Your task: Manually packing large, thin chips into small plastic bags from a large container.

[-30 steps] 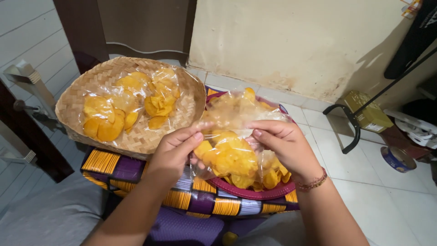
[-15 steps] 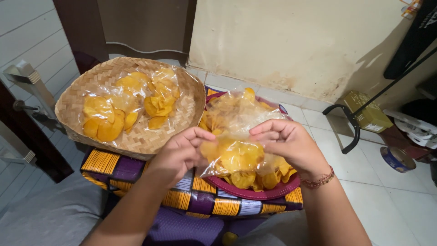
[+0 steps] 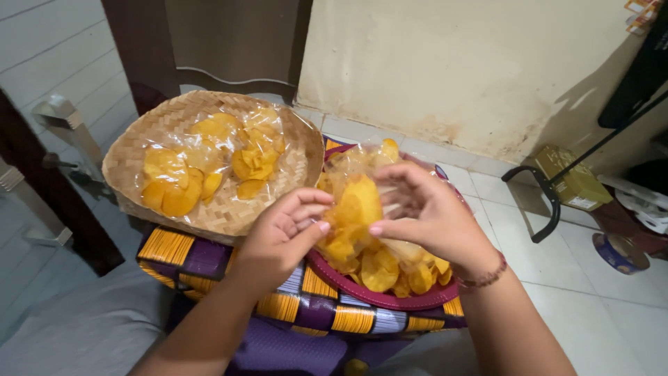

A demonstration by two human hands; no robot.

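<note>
Both of my hands grip one clear plastic bag of yellow chips [image 3: 351,212] over a dark red bowl [image 3: 390,298] that holds more loose chips. My left hand [image 3: 282,233] pinches the bag's left side with thumb and fingers. My right hand [image 3: 431,212] holds its upper right part, fingers curled over the plastic. The bowl rests on a striped orange and purple cloth [image 3: 313,310] on my lap.
A round woven tray [image 3: 216,209] at the left carries several filled bags of chips [image 3: 209,160]. A dark wooden post [image 3: 49,188] stands at far left. On the tiled floor at right are a black metal frame [image 3: 550,202], a yellow box [image 3: 570,174] and a round tin [image 3: 616,252].
My hands have drawn closer together and gathered the bag, which now stands narrower and more upright over the bowl. The woven tray has not moved.
</note>
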